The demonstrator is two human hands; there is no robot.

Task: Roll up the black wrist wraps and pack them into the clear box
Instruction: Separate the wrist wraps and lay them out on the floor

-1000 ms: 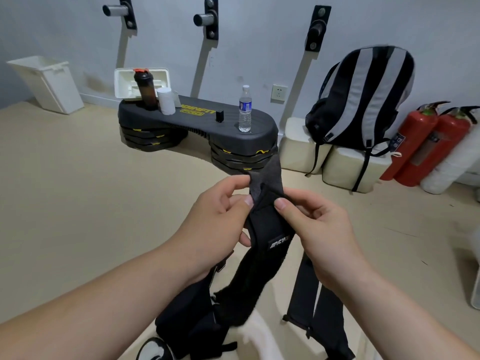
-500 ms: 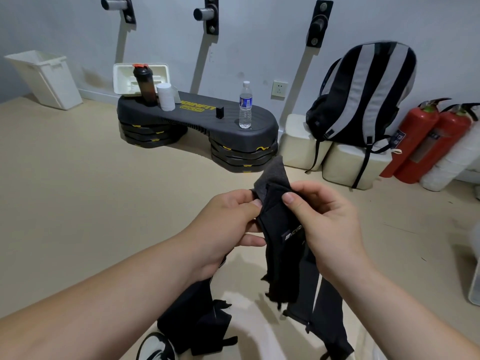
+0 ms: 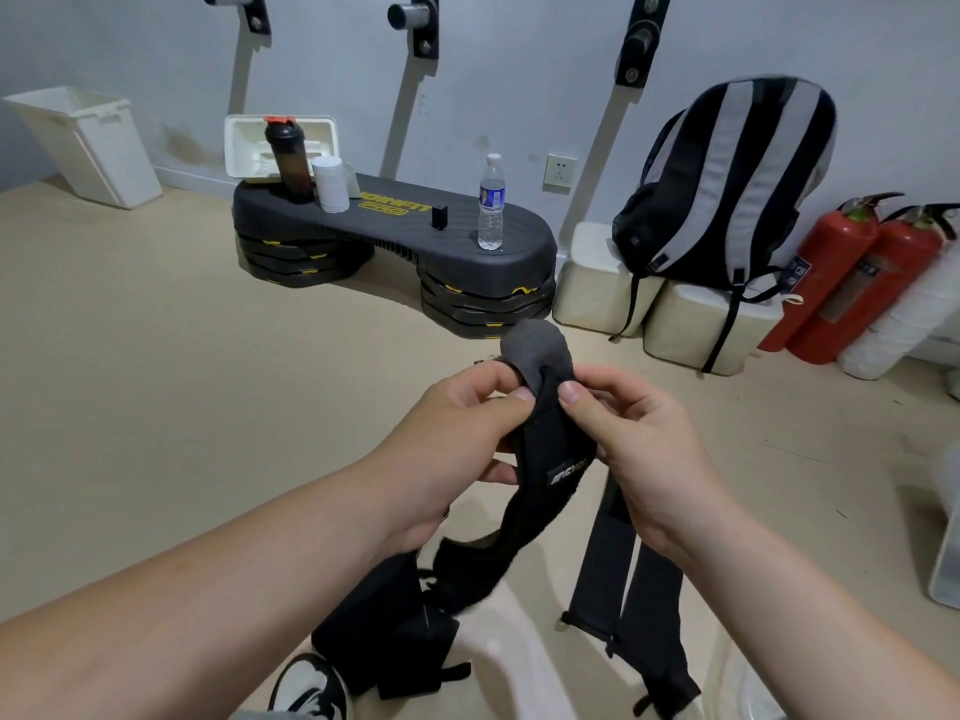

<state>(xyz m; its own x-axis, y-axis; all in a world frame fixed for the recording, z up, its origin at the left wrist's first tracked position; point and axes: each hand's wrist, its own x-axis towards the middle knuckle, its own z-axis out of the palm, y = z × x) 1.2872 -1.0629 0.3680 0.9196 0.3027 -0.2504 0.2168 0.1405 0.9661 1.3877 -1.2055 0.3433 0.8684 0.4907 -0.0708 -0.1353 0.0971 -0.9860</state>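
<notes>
I hold a black wrist wrap (image 3: 558, 449) up in front of me with both hands. My left hand (image 3: 457, 433) pinches its upper part from the left, and my right hand (image 3: 628, 449) pinches it from the right. The grey top end (image 3: 535, 345) curls over above my thumbs. The wrap's tail hangs down and bends left toward another black wrap (image 3: 395, 631) lying below. Two long black straps (image 3: 628, 589) lie to the lower right. A pale curved edge (image 3: 519, 667), possibly the clear box, shows beneath them.
A black step platform (image 3: 395, 241) stands ahead with a shaker bottle (image 3: 288, 158), a white roll (image 3: 331, 184) and a water bottle (image 3: 491, 205). A striped backpack (image 3: 727, 184) sits on white blocks; two red extinguishers (image 3: 852, 272) stand right. A white bin (image 3: 88, 142) is far left. My shoe (image 3: 311, 688) is below.
The wrap's top end has folded over into a rounded curl above my thumbs. Its tail hangs lower and swings left again. Both hands stay pinched on it.
</notes>
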